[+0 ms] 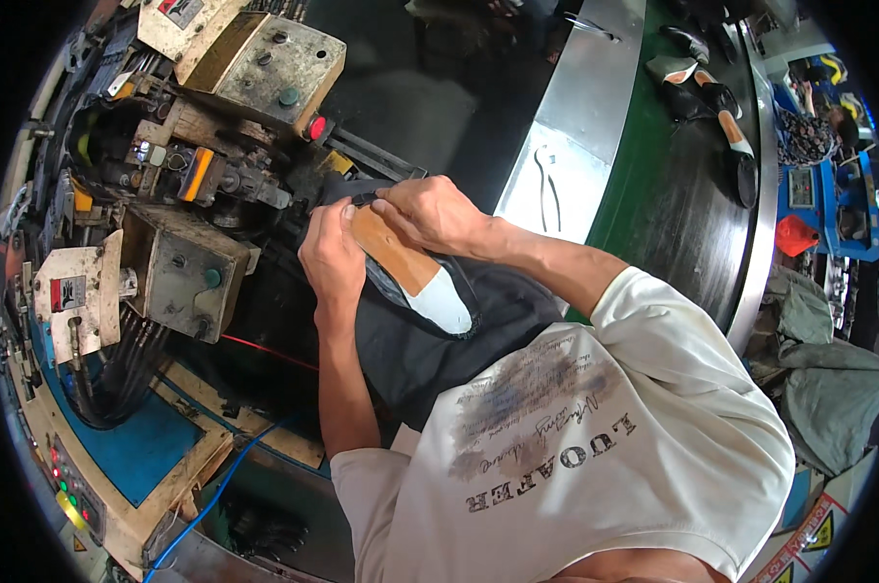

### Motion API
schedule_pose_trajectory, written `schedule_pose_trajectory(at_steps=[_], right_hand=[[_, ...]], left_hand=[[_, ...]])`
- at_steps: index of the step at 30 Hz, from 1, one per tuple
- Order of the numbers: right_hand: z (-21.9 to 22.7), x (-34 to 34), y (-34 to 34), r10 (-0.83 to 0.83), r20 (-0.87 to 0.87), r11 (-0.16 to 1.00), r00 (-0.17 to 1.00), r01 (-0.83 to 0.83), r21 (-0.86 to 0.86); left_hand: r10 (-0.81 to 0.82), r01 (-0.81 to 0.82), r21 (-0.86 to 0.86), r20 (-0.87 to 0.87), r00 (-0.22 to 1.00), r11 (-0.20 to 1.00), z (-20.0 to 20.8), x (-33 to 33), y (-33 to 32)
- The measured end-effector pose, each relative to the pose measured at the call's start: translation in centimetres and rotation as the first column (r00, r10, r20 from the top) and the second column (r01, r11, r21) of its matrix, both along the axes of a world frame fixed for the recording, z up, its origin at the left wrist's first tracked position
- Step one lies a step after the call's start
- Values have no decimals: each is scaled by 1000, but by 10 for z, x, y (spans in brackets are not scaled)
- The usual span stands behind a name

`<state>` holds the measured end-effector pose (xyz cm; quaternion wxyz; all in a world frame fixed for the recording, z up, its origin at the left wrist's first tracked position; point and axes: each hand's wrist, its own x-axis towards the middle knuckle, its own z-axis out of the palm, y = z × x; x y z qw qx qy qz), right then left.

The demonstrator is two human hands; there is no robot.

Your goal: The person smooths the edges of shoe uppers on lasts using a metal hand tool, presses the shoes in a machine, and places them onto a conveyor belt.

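Note:
A dark shoe upper (386,282) is held sole up in front of my body, with its insole (398,253) facing me. The insole is tan over most of its length and white at the end nearest my shirt. My left hand (334,255) is closed on the left side of the shoe's far end, thumb at the insole's edge. From the right, my right hand (430,211) grips the same far end, its fingers bent over the rim. Whether a last sits inside the upper is hidden.
A machine with a grimy control box (274,73), a red button (314,127) and a lower box (192,277) stands at left. Pincers (548,185) lie on a metal ledge (580,107) at right. Beyond it, several shoes (736,131) rest on a green conveyor (653,209).

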<state>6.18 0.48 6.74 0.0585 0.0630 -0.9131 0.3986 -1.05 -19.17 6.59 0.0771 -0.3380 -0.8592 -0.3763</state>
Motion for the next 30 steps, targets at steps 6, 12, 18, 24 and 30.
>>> schedule_pose_trajectory(at_steps=[6, 12, 18, 24, 30], right_hand=[[-5, 17, -21, -68, 204, 886, 976, 154, -438], [-11, 13, -17, 125, 359, 831, 925, 99, -547], [-17, 11, -24, 98, 346, 813, 933, 126, -568], [-8, 14, -26, 21, 291, 839, 956, 141, -525], [-6, 19, -32, -7, 242, 838, 970, 138, -529]], left_hand=[[5, -13, 122, 63, 998, 992, 2, 20, -13], [-165, -287, 454, 728, 666, 843, -5, 35, -2], [-109, -273, 409, 701, 705, 871, -14, 40, 0], [-28, -264, 383, 609, 793, 885, -11, 45, 8], [19, -228, 378, 483, 876, 897, -17, 48, 3]])
